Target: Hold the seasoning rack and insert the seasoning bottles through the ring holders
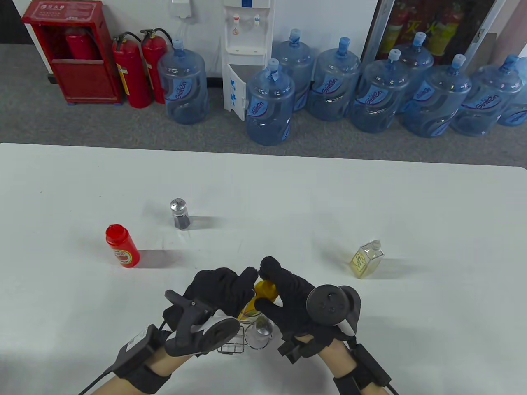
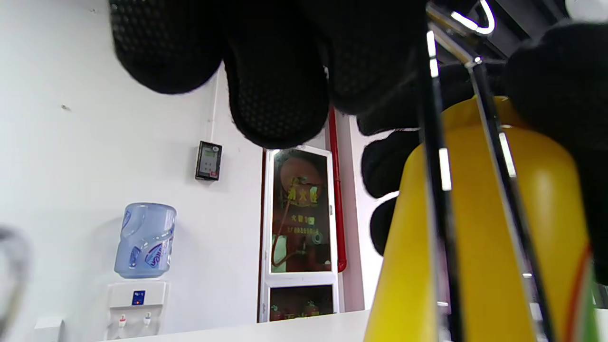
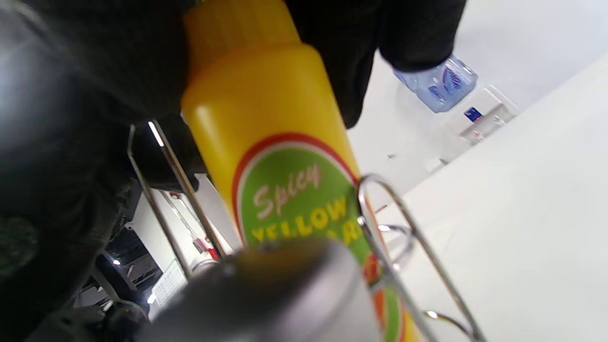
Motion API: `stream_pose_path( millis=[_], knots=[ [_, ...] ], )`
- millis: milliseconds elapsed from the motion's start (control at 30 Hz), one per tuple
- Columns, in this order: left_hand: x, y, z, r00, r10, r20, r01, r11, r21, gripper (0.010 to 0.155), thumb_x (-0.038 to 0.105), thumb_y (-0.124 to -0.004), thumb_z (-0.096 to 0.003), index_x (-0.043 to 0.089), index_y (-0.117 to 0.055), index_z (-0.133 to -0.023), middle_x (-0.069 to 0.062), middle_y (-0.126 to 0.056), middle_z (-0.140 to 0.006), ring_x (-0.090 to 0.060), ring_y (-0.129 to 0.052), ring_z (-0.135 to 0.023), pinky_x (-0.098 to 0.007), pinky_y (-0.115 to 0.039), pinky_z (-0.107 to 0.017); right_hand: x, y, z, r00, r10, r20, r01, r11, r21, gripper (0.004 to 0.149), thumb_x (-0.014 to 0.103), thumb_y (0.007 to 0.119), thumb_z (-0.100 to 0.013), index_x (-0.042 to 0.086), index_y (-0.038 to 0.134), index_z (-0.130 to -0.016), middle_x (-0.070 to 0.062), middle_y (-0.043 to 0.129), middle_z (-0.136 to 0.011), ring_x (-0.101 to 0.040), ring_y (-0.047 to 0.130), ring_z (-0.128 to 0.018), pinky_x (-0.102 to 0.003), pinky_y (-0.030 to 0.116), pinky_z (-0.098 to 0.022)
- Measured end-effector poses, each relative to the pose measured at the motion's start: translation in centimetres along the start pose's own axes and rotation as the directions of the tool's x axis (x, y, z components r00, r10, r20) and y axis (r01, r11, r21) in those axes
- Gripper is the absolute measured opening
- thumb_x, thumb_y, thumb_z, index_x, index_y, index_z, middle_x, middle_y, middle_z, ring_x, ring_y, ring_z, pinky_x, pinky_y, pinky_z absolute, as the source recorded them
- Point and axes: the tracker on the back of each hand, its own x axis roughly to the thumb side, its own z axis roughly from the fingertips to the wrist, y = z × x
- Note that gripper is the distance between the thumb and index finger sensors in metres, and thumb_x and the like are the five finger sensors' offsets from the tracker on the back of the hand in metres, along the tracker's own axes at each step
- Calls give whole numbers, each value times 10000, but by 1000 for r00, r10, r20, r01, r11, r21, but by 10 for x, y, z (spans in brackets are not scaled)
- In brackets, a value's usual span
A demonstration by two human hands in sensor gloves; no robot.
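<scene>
My left hand (image 1: 230, 288) grips the top of the wire seasoning rack (image 1: 231, 345); its handle wires (image 2: 439, 166) run up between my fingers (image 2: 275, 85). My right hand (image 1: 280, 284) grips the cap end of a yellow mustard bottle (image 1: 265, 290), which stands tilted in the rack with its label inside a wire ring (image 3: 403, 228). The bottle also shows in the left wrist view (image 2: 475, 237) and the right wrist view (image 3: 280, 142). A glass shaker with a silver cap (image 1: 259, 332) sits in the rack beside it.
A red ketchup bottle (image 1: 122, 246) stands at the left. A grey shaker with a silver cap (image 1: 179, 214) stands behind it. A square bottle of pale oil (image 1: 367, 259) stands at the right. All three are on the white table (image 1: 370, 197).
</scene>
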Motion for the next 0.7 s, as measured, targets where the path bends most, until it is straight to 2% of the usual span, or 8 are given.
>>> stream_pose_path(
  millis=[100, 167, 233, 300, 367, 467, 567, 700],
  knots=[
    [-3, 2, -1, 1000, 14, -11, -14, 1000, 1, 422, 445, -660, -450, 318, -685, -852, 227, -934, -450, -76, -1033, -579, -409, -831, -465, 15, -3, 3, 981, 174, 89, -169, 984, -63, 781, 484, 877, -332, 271, 552, -1010, 12, 737, -961, -226, 926, -804, -481, 675, -685],
    [-3, 3, -1, 999, 32, -16, -32, 999, 7, 422, 446, -658, -452, 318, -682, -853, 224, -935, -453, -76, -1032, -580, -408, -831, -465, 20, -4, 3, 965, 241, 99, -233, 968, -90, 813, 532, 875, -310, 270, 550, -1006, 36, 758, -948, -175, 956, -787, -445, 706, -682],
    [-3, 4, -1, 999, 29, -16, -29, 999, 17, 422, 448, -663, -450, 317, -687, -851, 225, -937, -447, -73, -1037, -573, -406, -835, -459, 17, -5, 1, 985, 157, 78, -155, 987, -32, 873, 562, 868, -309, 257, 486, -1033, 16, 702, -991, -179, 932, -819, -448, 688, -697],
    [-4, 5, -1, 999, 29, -17, -29, 999, 24, 420, 447, -665, -451, 320, -689, -850, 229, -936, -442, -71, -1038, -570, -403, -837, -454, 11, -5, -1, 997, 23, 67, -26, 998, 56, 926, 524, 860, -352, 238, 342, -1065, -9, 566, -1056, -217, 842, -898, -480, 605, -738],
    [-6, 6, -1, 999, 39, -24, -38, 999, 27, 423, 447, -665, -449, 321, -688, -851, 230, -935, -442, -71, -1038, -570, -404, -836, -455, 6, -9, -1, 999, -24, 40, 23, 999, 27, 958, 533, 858, -354, 238, 294, -1071, -16, 514, -1077, -242, 784, -942, -509, 554, -757],
    [-10, 9, -2, 998, 53, -39, -52, 998, 34, 422, 448, -663, -450, 321, -687, -852, 231, -935, -444, -72, -1038, -571, -405, -835, -458, 5, -15, -1, 999, 11, 53, -12, 1000, 11, 949, 561, 845, -347, 259, 313, -1073, 2, 517, -1082, -247, 762, -959, -522, 536, -763],
    [-12, 11, -3, 997, 55, -47, -53, 998, 41, 422, 449, -662, -451, 321, -686, -852, 230, -936, -446, -71, -1038, -572, -404, -835, -459, 7, -23, 0, 998, -19, 60, 21, 999, -29, 960, 612, 826, -330, 275, 325, -1076, 10, 515, -1088, -246, 730, -975, -528, 499, -774],
    [-16, 13, -4, 997, 55, -59, -52, 997, 49, 421, 449, -664, -451, 322, -688, -851, 228, -936, -446, -71, -1037, -573, -404, -835, -460, 10, -46, 1, 996, 49, 77, -40, 993, -114, 945, 617, 815, -335, 289, 333, -1079, 13, 492, -1099, -257, 675, -999, -541, 437, -785]
  ],
)
